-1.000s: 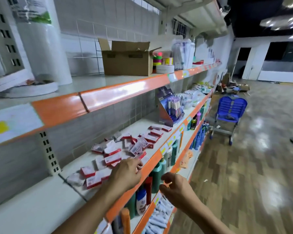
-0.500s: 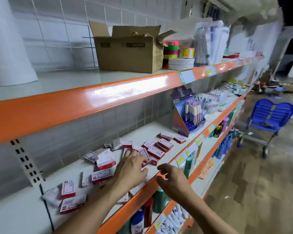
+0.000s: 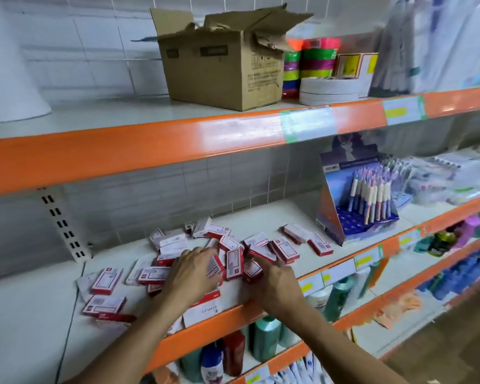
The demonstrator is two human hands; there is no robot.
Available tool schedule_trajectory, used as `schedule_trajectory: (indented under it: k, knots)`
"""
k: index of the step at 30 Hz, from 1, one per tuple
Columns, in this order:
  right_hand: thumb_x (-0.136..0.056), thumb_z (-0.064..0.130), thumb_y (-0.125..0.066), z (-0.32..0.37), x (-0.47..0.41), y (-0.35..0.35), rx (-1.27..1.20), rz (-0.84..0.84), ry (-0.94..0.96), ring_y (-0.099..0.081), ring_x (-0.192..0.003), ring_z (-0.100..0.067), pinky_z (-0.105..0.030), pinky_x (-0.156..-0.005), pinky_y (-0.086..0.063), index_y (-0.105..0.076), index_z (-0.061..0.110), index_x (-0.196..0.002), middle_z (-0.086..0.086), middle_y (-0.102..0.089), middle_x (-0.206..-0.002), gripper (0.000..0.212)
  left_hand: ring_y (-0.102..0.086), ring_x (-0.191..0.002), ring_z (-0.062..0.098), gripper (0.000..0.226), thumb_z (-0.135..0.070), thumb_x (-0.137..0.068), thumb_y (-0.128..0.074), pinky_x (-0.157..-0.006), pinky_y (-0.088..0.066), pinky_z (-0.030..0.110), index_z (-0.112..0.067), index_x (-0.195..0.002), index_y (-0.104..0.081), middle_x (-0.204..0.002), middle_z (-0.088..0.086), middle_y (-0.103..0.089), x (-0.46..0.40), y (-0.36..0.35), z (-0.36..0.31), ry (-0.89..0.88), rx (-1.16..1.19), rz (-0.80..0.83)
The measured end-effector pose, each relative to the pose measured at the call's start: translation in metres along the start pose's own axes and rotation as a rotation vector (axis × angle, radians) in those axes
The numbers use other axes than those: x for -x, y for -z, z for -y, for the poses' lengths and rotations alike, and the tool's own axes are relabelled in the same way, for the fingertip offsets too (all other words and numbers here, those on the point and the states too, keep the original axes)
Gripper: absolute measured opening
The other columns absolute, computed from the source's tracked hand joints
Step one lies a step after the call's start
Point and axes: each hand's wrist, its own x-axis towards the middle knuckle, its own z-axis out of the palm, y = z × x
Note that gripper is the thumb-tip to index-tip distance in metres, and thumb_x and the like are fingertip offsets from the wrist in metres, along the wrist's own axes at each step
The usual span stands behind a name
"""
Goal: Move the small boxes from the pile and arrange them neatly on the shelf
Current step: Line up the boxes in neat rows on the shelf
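At frame centre, the left hand (image 3: 191, 275) lies spread on the pile of small boxes (image 3: 234, 263) on the shelf (image 3: 263, 217); the right hand (image 3: 277, 284) touches one with relaxed fingers.

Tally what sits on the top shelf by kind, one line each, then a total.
Cardboard box: 1
Stacks of coloured tape rolls: 2
White flat rolls: 1 stack
Yellow-labelled carton: 1
Clear plastic packs: blurred, cannot count
Total countable: 5
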Motion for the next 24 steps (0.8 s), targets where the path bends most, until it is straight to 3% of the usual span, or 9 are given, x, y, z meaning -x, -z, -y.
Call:
schedule_trajectory:
  k: [3, 7, 11, 15, 17, 21, 24]
  knots:
    - [-0.078, 0.044, -0.053, -0.007, -0.004, -0.004, 0.024, 0.016, 0.028, -0.054, -0.110, -0.036, -0.040, -0.093, -0.050, -0.041, 0.032, -0.142, -0.013, -0.056, -0.122, 0.066, -0.057, -0.105, 0.011, 0.056, -0.045, -0.083, -0.074, -0.089, -0.048, 0.028, -0.028, -0.131, -0.052, -0.118, -0.008, -0.063, 0.005, 0.005, 0.001, 0.097, 0.058, -0.011]
    - [-0.079, 0.044, -0.063, -0.012, -0.010, -0.007, 0.063, -0.029, 0.027, -0.051, -0.113, -0.032, -0.040, -0.092, -0.047, -0.043, 0.024, -0.136, -0.010, -0.052, -0.123, 0.064, -0.058, -0.080, 0.002, 0.043, -0.041, -0.080, -0.078, -0.064, -0.042, 0.019, -0.029, -0.117, -0.060, -0.096, -0.014, -0.063, 0.012, 0.014, 0.007, 0.164, 0.134, -0.004]
    - [-0.077, 0.051, -0.065, -0.017, -0.016, -0.009, 0.030, -0.058, 0.052, -0.052, -0.108, -0.027, -0.038, -0.088, -0.048, -0.045, 0.025, -0.132, -0.006, -0.054, -0.120, 0.064, -0.063, -0.085, 0.001, 0.040, -0.024, -0.081, -0.078, -0.074, -0.057, 0.030, -0.033, -0.114, -0.058, -0.108, -0.011, -0.064, 0.018, 0.024, 0.018, 0.271, 0.243, 0.062]
    - [-0.072, 0.054, -0.069, -0.018, -0.016, -0.006, -0.124, -0.056, 0.043, -0.049, -0.107, -0.023, -0.035, -0.090, -0.046, -0.046, 0.023, -0.126, -0.002, -0.050, -0.115, 0.066, -0.060, -0.069, 0.001, 0.049, -0.020, -0.082, -0.077, -0.054, -0.044, 0.020, -0.033, -0.123, -0.054, -0.116, -0.015, -0.055, 0.022, 0.034, 0.028, 0.291, 0.231, 0.125]
    - [-0.073, 0.050, -0.070, -0.018, -0.016, -0.003, -0.200, -0.059, 0.048, -0.050, -0.105, -0.022, -0.034, -0.090, -0.046, -0.046, 0.022, -0.125, 0.000, -0.046, -0.113, 0.064, -0.064, -0.074, 0.004, 0.052, -0.022, -0.080, -0.078, -0.058, -0.048, 0.023, -0.035, -0.125, -0.053, -0.122, -0.013, -0.057, 0.023, 0.037, 0.033, 0.296, 0.243, 0.140]
    - [-0.076, 0.044, -0.072, -0.014, -0.016, 0.006, -0.296, -0.064, 0.074, -0.053, -0.098, -0.019, -0.030, -0.086, -0.047, -0.049, 0.024, -0.126, 0.006, -0.036, -0.111, 0.059, -0.061, -0.103, 0.004, 0.058, -0.023, -0.077, -0.082, -0.089, -0.054, 0.032, -0.037, -0.126, -0.054, -0.133, -0.013, -0.056, 0.022, 0.040, 0.043, 0.305, 0.299, 0.162]
    - [-0.076, 0.042, -0.072, -0.014, -0.016, 0.013, -0.342, -0.083, 0.082, -0.054, -0.102, -0.018, -0.026, -0.090, -0.045, -0.053, 0.022, -0.128, 0.004, -0.039, -0.115, 0.059, -0.059, -0.107, 0.004, 0.058, -0.025, -0.077, -0.082, -0.094, -0.052, 0.035, -0.038, -0.125, -0.054, -0.132, -0.014, -0.057, 0.021, 0.043, 0.051, 0.293, 0.315, 0.186]
